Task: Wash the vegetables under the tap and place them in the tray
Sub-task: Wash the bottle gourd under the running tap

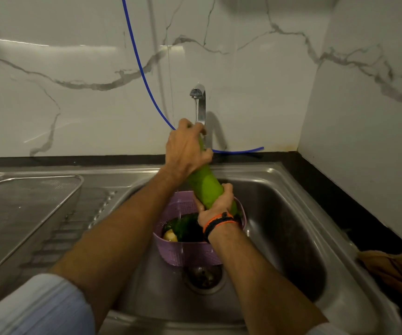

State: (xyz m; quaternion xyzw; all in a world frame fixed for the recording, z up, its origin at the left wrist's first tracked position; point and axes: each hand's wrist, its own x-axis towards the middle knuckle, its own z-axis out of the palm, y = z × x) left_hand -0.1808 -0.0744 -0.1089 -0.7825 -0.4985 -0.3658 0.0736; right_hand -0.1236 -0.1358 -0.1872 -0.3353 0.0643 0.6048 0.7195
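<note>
Both hands grip one long green gourd [203, 182], held slanting under the running tap [198, 102]: the left hand [185, 151] is wrapped round the upper end just below the spout, the right hand [217, 201] is curled round the lower end, just above the basket [190, 252]. The gourd looks stiff and fairly heavy for its length, and wet skin of that kind is likely slick — so a grip at each end, as now, seems the safe way to turn it; held by one end alone it would lever hard against the fingers. Under the right hand the basket sits in the sink [291, 213], holding a dark green vegetable [185, 228] and a pale one [170, 235]; what they are is hard to tell in the shadow. The tray [26, 213] lies well off to the left of the left hand, on the drainboard, with nothing visible in it. The way there looks open — the gourd must clear the sink's left rim and the tray's raised edge, and its length means the far end should be swung wide of the tap and the blue hose [142, 66] that hangs behind the left hand. To the right of the right hand the sink wall and a brown cloth [393, 269] on the counter leave less room.
</note>
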